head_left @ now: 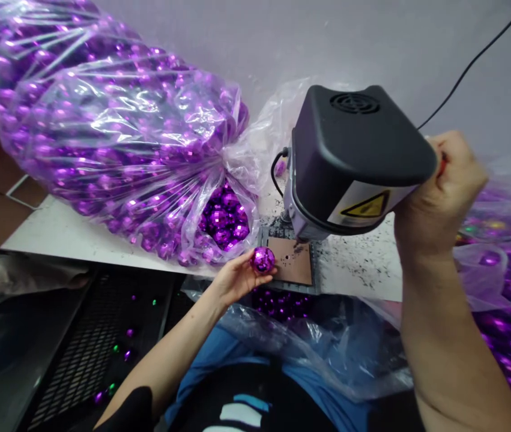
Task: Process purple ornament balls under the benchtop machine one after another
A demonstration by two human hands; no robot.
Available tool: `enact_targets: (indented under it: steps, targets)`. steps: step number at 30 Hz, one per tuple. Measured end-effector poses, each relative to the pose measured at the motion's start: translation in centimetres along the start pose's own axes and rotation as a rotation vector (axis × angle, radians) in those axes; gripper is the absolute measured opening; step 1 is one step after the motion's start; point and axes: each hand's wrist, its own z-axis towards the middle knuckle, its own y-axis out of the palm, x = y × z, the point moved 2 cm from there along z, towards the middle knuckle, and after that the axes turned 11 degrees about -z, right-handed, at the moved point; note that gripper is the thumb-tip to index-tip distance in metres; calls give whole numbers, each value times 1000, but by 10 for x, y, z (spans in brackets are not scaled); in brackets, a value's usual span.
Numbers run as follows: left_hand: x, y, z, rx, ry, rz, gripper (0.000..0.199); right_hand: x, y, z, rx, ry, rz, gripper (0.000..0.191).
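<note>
My left hand (pixel 242 277) pinches a shiny purple mirror-faceted ball (pixel 263 260) between its fingertips. The ball is at the left edge of a brown plate (pixel 298 270), which has a small dark hole and black shavings on it. Over the plate stands a black machine that looks like a small bench drill press (pixel 363 138), with a vent on top and a yellow warning triangle. My right hand (pixel 448 174) is closed at the machine's right side, around what seems to be its handle. A bit of red shows there, but most of the grip is hidden. The tool tip is hidden by the housing.
A large clear bag (pixel 124 126) of purple balls lies at the left, its torn opening facing the plate. Another bag of purple balls (pixel 507 324) is at the right. Clear plastic (pixel 327 336) with purple balls hangs over my lap. Loose balls lie on a black grid (pixel 79 354).
</note>
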Motion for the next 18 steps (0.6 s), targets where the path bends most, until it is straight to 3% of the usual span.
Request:
enact_targets:
  steps: [6, 10, 18]
  targets:
    - [5, 1, 15, 5, 154, 224, 42, -4, -3, 1, -38, -21, 8, 51]
    - [4, 0, 21, 102, 243, 515, 47, -6, -3, 2, -52, -36, 9, 45]
    - [-2, 6, 37, 53, 623, 1057, 53, -5, -1, 1, -34, -23, -1, 45]
